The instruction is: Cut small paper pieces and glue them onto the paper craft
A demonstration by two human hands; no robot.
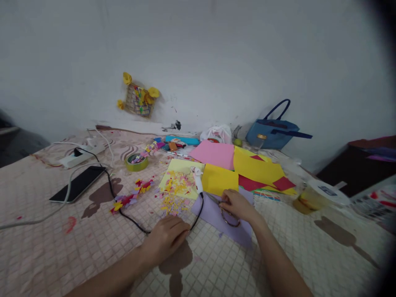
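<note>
My right hand (236, 204) is closed on a pair of scissors (230, 220), whose blades point up and left over a purple paper sheet (239, 233). Nearer to me, my left hand (168, 237) is curled just above the tablecloth, its fingers pressed together; what they hold, if anything, is hidden. The black cord (133, 222) of a white glue gun (196, 179) passes behind or under that hand. The glue gun lies between a pale yellow sheet (168, 167) with paper scraps (177, 185) and a deep yellow sheet (220, 179).
Paper flowers (125, 200), a phone (78, 184), a roll of tape (136, 163) and a power strip (82, 154) lie left. Pink paper (215, 153) and more yellow sheets (258, 167) are behind. A lidded plastic tub (309, 200) stands right; a blue bag (272, 134) leans against the wall.
</note>
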